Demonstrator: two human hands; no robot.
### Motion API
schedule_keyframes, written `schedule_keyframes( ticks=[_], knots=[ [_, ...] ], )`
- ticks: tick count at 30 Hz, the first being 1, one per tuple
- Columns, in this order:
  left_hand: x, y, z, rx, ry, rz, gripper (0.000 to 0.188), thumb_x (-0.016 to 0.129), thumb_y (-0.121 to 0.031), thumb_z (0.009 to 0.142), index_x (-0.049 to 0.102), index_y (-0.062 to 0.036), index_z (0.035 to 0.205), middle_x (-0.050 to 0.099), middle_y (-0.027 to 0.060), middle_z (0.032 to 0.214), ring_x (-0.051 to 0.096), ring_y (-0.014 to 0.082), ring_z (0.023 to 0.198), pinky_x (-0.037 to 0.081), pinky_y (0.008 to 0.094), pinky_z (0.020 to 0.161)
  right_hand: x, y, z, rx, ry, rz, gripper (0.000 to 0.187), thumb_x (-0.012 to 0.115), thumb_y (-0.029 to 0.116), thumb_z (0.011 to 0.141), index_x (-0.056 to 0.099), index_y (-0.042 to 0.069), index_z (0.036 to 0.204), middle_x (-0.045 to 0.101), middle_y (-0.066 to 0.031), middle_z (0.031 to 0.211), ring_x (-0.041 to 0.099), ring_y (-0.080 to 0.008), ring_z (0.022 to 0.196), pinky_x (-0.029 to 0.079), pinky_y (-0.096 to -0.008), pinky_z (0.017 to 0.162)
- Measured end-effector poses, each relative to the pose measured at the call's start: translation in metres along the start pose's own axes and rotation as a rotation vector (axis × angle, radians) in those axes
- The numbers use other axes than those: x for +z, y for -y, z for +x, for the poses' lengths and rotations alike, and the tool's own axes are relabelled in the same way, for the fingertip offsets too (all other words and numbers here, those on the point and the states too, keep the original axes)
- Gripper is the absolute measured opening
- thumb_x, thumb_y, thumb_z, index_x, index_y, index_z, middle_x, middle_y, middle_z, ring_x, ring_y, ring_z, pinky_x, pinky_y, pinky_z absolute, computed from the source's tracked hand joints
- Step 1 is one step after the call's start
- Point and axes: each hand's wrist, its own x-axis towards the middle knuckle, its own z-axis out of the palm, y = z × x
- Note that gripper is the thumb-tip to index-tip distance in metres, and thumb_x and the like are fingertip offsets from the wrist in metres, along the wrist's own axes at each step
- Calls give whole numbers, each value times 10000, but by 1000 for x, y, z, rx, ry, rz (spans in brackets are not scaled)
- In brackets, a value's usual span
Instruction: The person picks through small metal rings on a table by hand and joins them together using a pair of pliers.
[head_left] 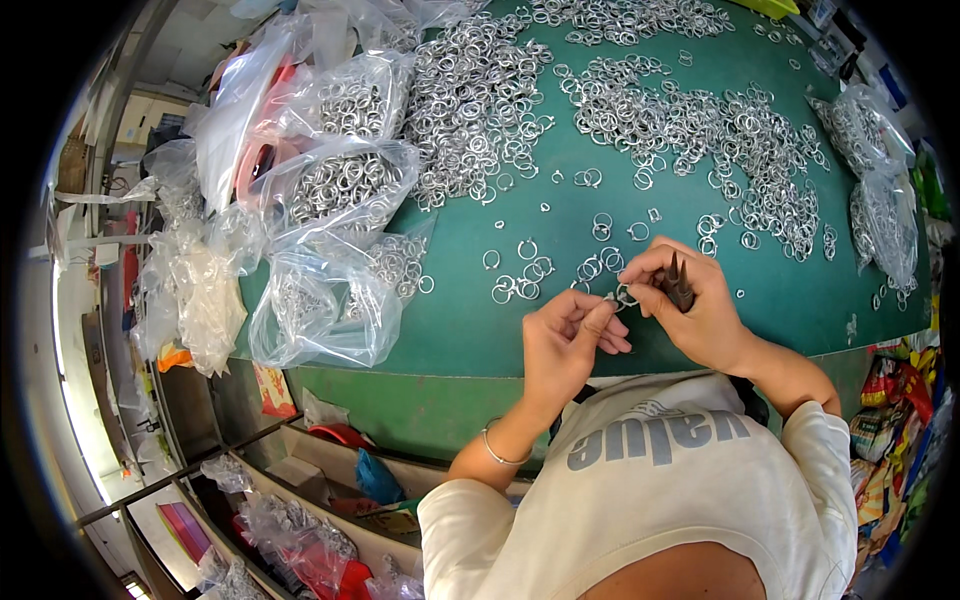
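Both hands meet above the near edge of the green table. Between thumb and fingertips, my left hand (570, 335) pinches a small silver metal ring (619, 299). My right hand (705, 320) pinches the ring's other side with thumb and forefinger. A pair of dark, pointed pliers (679, 287) is tucked in that same hand, tips pointing up and away from me. The fingers partly cover the ring, so its details are hard to make out. Just beyond the hands lies a small group of loose rings (600, 264).
Heaps of silver rings (470, 110) spread over the green table (460, 325), with another long pile (720, 130) at the far right. Clear plastic bags of rings (345, 190) crowd the left side; more bags (880, 180) lie at the right edge. Below stands a divided shelf (300, 460).
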Motion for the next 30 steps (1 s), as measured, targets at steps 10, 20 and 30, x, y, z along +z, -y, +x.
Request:
schedule_keyframes(
  ticks=[10, 20, 30],
  knots=[
    [-6, 3, 6, -122, 106, -226, 171, 531, -96, 894, 550, 66, 841, 614, 127, 672, 614, 178, 550, 491, 240, 488, -1, -10, 1, -476, 62, -202, 330, 635, -103, 583, 603, 21, 887, 480, -69, 739, 503, -192, 614, 406, -290, 526],
    [-18, 11, 21, -377, 195, -467, 171, 527, -100, 877, 568, 42, 791, 614, 113, 643, 578, 158, 476, 469, 241, 451, 0, -9, 3, -601, 239, -249, 353, 584, -127, 591, 574, 0, 921, 472, -75, 746, 503, -239, 648, 420, -320, 558],
    [-44, -1, 39, 216, -157, 1122, 169, 686, -145, 744, 600, -21, 821, 595, 108, 647, 576, 291, 567, 451, 364, 508, -22, -48, 42, -123, 208, -641, 113, 559, 41, 823, 574, -37, 903, 576, -169, 781, 555, -335, 634, 439, -387, 594]
  ],
)
